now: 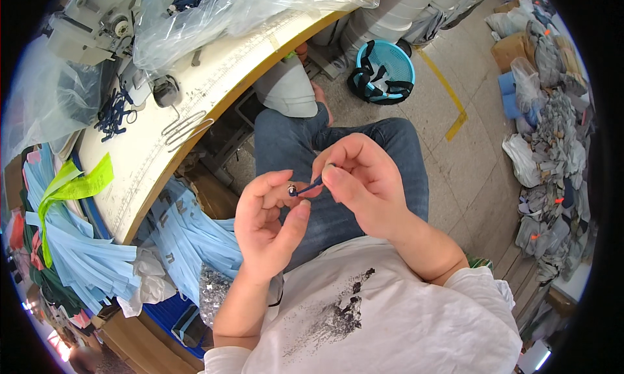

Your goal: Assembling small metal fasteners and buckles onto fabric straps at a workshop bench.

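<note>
A short, narrow navy cord (308, 188) stretches between my hands above my lap, with a small shiny bit at its left end. My right hand (370, 188) pinches its other end between thumb and fingers. Around the shiny end, the thumb and index finger of my left hand (263, 227) stand apart; whether a finger behind touches it is hard to make out. On the table to the left lies a tangle of similar navy strips (114, 117), near a bent wire rack (185, 128).
A sewing machine (91, 29) and clear plastic sheeting (214, 23) occupy the curved table (218, 75). Light blue fabric strips (84, 244) hang at its left, under a lime-green strip (75, 185). A blue basket (396, 58) stands on the floor; grey fabric heaps (559, 140) line the right.
</note>
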`<state>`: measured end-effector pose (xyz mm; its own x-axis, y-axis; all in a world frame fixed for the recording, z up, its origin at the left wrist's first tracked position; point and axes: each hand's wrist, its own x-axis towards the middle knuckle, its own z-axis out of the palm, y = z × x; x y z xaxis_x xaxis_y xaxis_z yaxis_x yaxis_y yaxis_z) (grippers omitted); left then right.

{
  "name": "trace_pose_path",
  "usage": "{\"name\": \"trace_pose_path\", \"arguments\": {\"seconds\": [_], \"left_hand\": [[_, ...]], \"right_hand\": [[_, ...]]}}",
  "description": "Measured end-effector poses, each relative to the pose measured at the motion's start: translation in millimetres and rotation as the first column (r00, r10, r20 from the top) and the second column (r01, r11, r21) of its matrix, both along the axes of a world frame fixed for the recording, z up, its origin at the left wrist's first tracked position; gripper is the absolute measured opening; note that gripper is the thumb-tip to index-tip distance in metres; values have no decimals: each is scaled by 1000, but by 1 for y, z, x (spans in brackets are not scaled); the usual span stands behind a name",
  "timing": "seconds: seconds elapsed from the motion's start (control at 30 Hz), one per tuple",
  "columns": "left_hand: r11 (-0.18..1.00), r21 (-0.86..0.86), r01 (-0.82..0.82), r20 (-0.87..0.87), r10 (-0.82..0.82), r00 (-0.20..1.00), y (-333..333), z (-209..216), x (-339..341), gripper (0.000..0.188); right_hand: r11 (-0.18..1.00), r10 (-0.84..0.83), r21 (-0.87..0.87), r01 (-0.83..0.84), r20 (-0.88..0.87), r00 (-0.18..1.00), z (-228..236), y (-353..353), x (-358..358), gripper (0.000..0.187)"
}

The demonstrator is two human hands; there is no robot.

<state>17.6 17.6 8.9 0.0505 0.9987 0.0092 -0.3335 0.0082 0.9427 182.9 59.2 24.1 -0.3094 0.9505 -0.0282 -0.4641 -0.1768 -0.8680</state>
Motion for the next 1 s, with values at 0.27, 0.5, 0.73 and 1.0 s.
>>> {"name": "trace_pose_path", "arguments": {"seconds": [0.27, 0.5, 0.73, 1.0], "left_hand": [[999, 0, 42, 150, -41, 988, 1, 0, -4, 23], [997, 66, 45, 222, -59, 973, 1, -7, -7, 13], [975, 223, 23, 116, -50, 992, 1, -11, -12, 27], [986, 157, 56, 114, -75, 991, -2, -17, -30, 27]], "right_hand": [[993, 3, 117, -19, 141, 990, -2, -2, -1, 13], [997, 41, -72, -36, 67, 997, 0, 0, -1, 12], [993, 77, -87, -75, 18, 997, 6, 1, -13, 13], [992, 99, -85, -91, 104, 990, 9, 6, -24, 11]]}}
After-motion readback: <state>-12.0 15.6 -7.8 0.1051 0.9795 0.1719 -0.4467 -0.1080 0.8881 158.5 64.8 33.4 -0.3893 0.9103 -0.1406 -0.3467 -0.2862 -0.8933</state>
